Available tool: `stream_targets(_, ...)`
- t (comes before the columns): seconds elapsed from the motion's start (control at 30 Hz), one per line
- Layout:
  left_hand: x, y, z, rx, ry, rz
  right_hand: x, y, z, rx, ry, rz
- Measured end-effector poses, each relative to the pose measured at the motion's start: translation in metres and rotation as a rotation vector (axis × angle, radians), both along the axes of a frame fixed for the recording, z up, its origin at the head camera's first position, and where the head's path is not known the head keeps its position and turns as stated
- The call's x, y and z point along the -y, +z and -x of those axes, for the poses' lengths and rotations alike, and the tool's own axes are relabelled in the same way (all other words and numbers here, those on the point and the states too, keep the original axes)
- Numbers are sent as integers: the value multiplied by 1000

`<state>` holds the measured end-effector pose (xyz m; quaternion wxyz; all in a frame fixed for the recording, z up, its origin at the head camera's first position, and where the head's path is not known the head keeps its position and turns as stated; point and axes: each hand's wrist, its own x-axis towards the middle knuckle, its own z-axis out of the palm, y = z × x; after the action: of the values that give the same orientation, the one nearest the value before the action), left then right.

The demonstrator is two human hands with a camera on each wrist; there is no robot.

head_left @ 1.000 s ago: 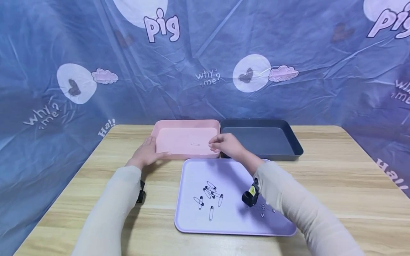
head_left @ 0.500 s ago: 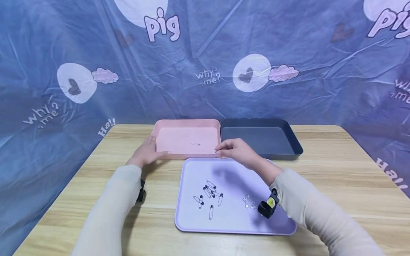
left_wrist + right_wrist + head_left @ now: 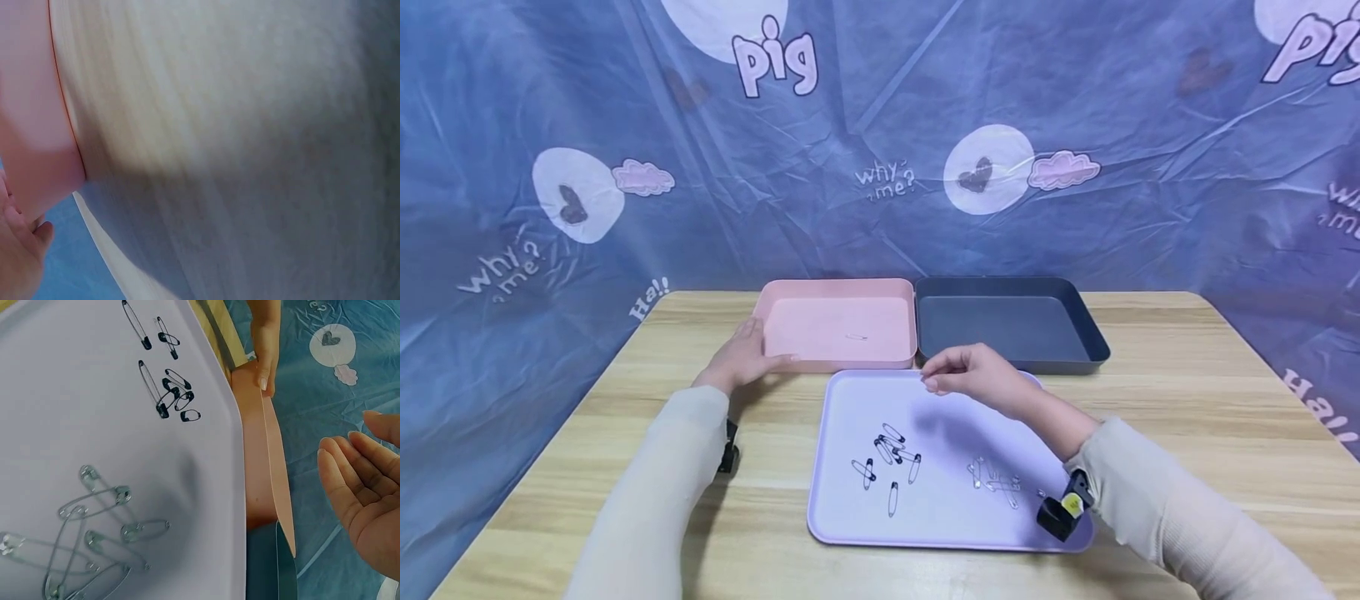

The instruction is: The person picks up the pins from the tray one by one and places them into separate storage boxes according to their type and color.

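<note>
My left hand (image 3: pixel 741 358) rests on the near left corner of the pink tray (image 3: pixel 838 365), fingers laid along its left side and thumb stretched along the front rim. One silver safety pin (image 3: pixel 856 337) lies inside that tray. Over the back edge of the lilac tray (image 3: pixel 850 525) hovers my right hand (image 3: pixel 977 379); the right wrist view shows a gap between its thumb and loosely bent fingers (image 3: pixel 337 469), with nothing held. Black-headed safety pins (image 3: pixel 892 500) lie on the left half of the lilac tray, and silver safety pins (image 3: pixel 94 497) on its right half.
A dark grey tray (image 3: pixel 1000 321) stands right beside the pink one, behind the lilac tray. All three are on a wooden table (image 3: pixel 1187 400). A blue printed cloth (image 3: pixel 820 225) hangs behind it.
My right hand has drawn back from over the pink tray, toward me and to the right, to above the lilac tray's back edge. The left hand has stayed in place.
</note>
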<state>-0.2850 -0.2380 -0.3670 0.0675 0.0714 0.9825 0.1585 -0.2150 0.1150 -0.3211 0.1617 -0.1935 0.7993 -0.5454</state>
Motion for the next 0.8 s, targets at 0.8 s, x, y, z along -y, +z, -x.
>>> stream_targets(0.8,0,0,-2,15,2,-23,-39,-19,-22,2,14,-86)
